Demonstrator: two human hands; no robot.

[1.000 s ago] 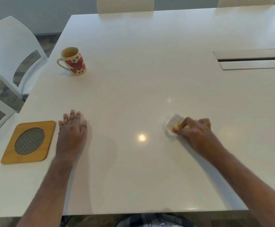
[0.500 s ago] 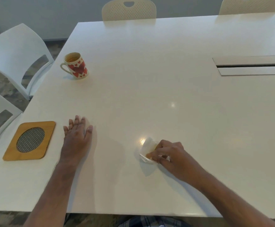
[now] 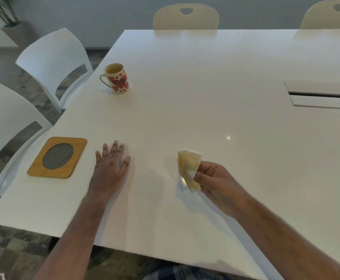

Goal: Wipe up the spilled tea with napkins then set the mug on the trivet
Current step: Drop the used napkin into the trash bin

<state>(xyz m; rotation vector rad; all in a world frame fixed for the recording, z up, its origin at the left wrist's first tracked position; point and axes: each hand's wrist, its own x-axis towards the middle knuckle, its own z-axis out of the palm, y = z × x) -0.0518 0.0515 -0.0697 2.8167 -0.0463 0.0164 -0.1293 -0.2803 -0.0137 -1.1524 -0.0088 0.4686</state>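
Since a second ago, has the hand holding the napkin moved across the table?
Yes. The right hand with the stained napkin has come leftward, toward the left hand and trivet, and now holds the napkin raised, not pressed flat.

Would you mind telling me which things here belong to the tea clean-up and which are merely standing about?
Part of the job:
napkin, tea-stained, pinched in the right hand
mug, upright on the table
trivet, nothing on it
left hand, flat on the table

Just about:
white chairs
beige chairs
cable slot
plant
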